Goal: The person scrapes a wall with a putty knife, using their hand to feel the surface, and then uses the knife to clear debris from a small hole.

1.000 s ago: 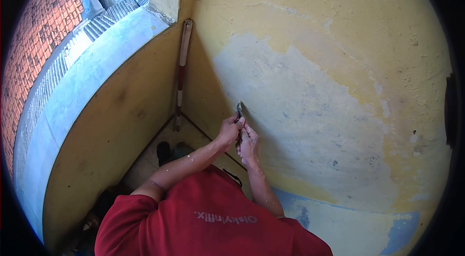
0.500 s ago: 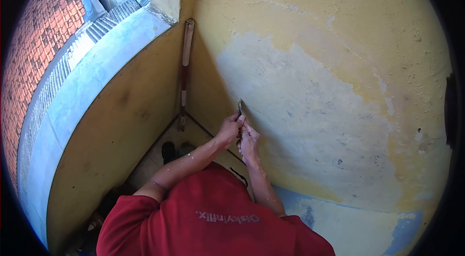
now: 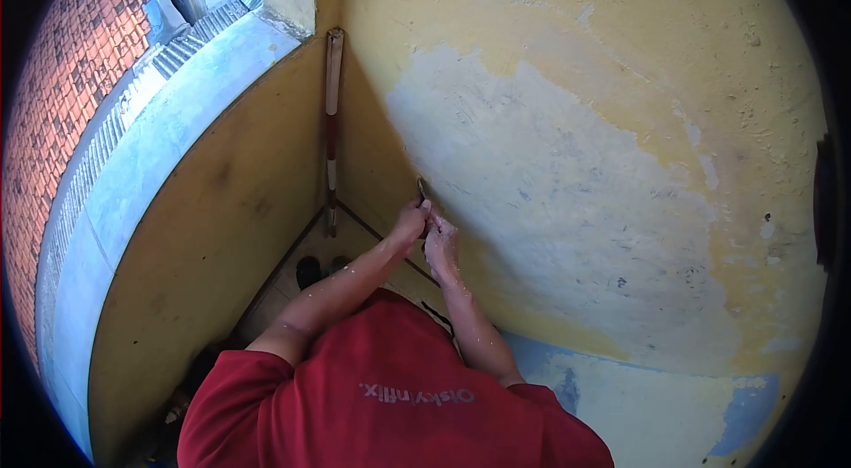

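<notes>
Both my hands are together in front of the yellow wall (image 3: 550, 16), at the left edge of its large pale patch (image 3: 550, 167) with the paint off. A small scraper (image 3: 421, 189) with a thin dark blade points up and away from my fingers, its tip at or very near the wall. My left hand (image 3: 410, 222) is closed around its lower part. My right hand (image 3: 441, 246) is closed just below and to the right, against the left one, apparently on the hidden handle. Pale flakes dot both forearms and the right hand.
A wooden pole (image 3: 332, 113) stands upright in the corner. To the left, a low curved parapet (image 3: 204, 202) has a pale blue ledge (image 3: 168, 131), with a tiled roof (image 3: 71, 51) beyond. Tiled floor (image 3: 306, 260) and dark footwear (image 3: 308, 271) show below.
The hands and scraper have shifted slightly left along the wall, toward the corner. The view has also moved a little. Both hands keep their grip.
</notes>
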`<state>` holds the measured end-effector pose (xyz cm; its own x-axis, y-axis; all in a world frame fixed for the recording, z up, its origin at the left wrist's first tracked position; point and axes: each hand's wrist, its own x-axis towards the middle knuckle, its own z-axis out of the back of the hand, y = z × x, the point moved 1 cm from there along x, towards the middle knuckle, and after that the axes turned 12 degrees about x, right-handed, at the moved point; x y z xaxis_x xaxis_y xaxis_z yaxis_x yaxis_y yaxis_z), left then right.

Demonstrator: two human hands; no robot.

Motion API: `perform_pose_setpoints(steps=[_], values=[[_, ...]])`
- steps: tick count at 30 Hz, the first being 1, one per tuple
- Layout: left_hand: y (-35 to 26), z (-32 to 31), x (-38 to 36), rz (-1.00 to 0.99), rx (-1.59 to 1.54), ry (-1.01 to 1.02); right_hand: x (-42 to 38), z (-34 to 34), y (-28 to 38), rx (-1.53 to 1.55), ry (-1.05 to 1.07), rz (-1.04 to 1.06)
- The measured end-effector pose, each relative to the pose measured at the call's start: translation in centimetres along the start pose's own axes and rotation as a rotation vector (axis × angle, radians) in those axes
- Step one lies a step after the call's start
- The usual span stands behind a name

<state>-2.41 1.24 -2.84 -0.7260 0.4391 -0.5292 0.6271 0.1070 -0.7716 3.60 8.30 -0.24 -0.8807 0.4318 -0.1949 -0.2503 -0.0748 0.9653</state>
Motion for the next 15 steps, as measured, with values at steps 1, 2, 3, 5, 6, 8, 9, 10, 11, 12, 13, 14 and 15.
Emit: perform_pose_setpoints(steps=[1, 2, 3, 5, 6, 8, 9, 10, 11, 12, 13, 14, 15], values=[[0.2, 0.0, -0.4, 0.005, 0.008, -0.001, 0.5, -0.4, -1.2, -0.109, -0.011, 0.058], [0.1, -0.1, -0.8, 0.022, 0.059, 0.028, 0.9, 0.3, -3.8, -0.064, 0.013, 0.026], [0.0, -0.3, -1.4, 0.039, 0.109, 0.058, 0.2, 1.0, -2.4, -0.056, 0.009, 0.025], [0.5, -2.4, -2.6, 0.000, 0.018, 0.077, -2.9, 2.9, 2.3, -0.080, -0.024, -0.093], [0.6, -3.0, -2.6, -0.012, 0.003, 0.102, -2.8, 3.6, 1.4, -0.020, -0.033, -0.006], [-0.3, -3.1, -2.9, 0.039, -0.032, 0.060, -0.9, 3.3, -0.8, -0.111, -0.016, 0.020], [0.3, -2.5, -2.4, 0.037, -0.022, 0.062, -0.5, 2.9, -1.5, -0.197, -0.002, 0.040], [1.4, -1.7, -1.3, 0.050, -0.012, 0.050, -0.8, 2.7, -1.8, -0.188, -0.008, 0.042], [2.5, -1.1, -0.1, 0.060, -0.004, 0.037, -1.3, 2.6, -2.0, -0.236, -0.013, 0.087], [3.2, -1.3, 0.1, 0.048, -0.056, 0.089, -1.3, 2.5, -2.0, -0.286, -0.017, 0.133], [2.4, -2.1, -0.9, 0.051, -0.054, 0.086, -1.9, 2.8, -0.5, -0.284, -0.016, 0.129], [2.0, -3.3, -2.2, 0.073, -0.082, 0.129, -3.0, 3.8, 1.0, -0.220, -0.042, 0.112], [1.6, -4.1, -3.0, 0.091, -0.112, 0.174, -3.9, 4.4, 2.5, -0.158, -0.070, 0.099]])
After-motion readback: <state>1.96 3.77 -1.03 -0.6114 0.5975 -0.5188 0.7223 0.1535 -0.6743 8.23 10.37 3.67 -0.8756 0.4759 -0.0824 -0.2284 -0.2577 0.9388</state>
